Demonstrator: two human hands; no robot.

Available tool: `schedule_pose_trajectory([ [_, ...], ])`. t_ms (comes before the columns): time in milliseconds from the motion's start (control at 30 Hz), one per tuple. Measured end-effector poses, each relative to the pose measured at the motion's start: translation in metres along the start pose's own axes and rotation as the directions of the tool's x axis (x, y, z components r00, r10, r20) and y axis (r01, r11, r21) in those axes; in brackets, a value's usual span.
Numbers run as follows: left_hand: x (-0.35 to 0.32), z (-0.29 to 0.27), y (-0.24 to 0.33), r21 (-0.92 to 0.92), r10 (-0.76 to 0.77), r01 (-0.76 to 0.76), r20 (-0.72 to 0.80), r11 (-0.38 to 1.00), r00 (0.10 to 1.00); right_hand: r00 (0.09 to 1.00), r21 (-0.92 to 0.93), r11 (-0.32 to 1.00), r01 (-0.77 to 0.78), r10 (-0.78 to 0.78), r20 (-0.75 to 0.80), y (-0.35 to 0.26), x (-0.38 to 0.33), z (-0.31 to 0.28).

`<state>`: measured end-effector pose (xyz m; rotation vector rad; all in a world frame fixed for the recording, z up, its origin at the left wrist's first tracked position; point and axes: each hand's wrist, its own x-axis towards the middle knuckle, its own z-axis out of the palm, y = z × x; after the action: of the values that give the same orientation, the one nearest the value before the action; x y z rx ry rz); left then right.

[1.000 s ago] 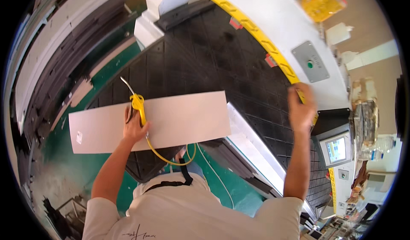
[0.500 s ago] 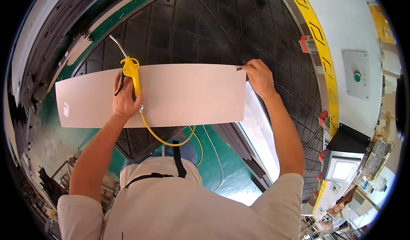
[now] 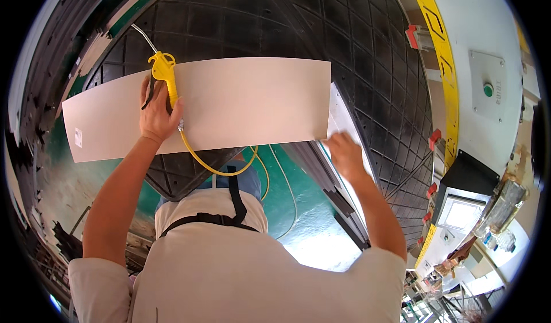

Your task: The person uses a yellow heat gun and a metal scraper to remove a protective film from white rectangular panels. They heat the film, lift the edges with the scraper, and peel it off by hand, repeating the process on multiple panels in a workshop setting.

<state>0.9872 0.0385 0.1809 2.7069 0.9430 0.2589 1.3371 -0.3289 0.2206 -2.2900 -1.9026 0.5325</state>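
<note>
A long pale beige panel (image 3: 247, 102) lies across in front of me, with a small white label near its left end. My left hand (image 3: 158, 116) rests on its left part and is closed round the handle of a yellow air blow gun (image 3: 165, 70). The gun's bent metal nozzle points away past the panel's far edge. From its handle end a yellow hose (image 3: 204, 165) loops down towards my waist. My right hand (image 3: 346, 155) is at the panel's near right corner, fingers pinched together; whatever they hold is too small and hidden to make out.
Under the panel spreads a black table top (image 3: 229, 21) with grid grooves. A white machine body (image 3: 493, 41) with a yellow strip, red-tipped clamps and a green button (image 3: 488, 90) runs along the right. Long strips (image 3: 321, 176) stand near my right side, above a green floor (image 3: 275, 202).
My right hand has moved from the panel's far right corner down to its near right corner. My left hand still holds the blow gun on the panel. The whole view has shifted slightly.
</note>
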Motion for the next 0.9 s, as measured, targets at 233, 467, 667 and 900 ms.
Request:
schedule_pose_trajectory([
  [233,-0.003,0.001,0.000,0.003,0.001,-0.001,-0.033,1.000,0.999,0.862,0.586,0.774,-0.241,0.448,-0.237,-0.048,0.036,0.008],
  [467,0.002,0.000,0.004,0.003,-0.003,0.004,-0.019,1.000,1.000,0.820,0.460,0.884,-0.083,0.323,-0.473,-0.119,0.196,0.063],
  [667,0.005,-0.001,0.003,-0.027,0.016,-0.015,0.005,1.000,1.000,0.547,0.342,0.815,-0.467,0.571,-0.613,0.082,0.166,0.038],
  [900,-0.002,-0.003,-0.002,-0.055,-0.038,0.038,0.009,0.998,0.999,0.565,0.488,0.745,-0.455,0.665,-0.488,0.031,0.178,0.022],
])
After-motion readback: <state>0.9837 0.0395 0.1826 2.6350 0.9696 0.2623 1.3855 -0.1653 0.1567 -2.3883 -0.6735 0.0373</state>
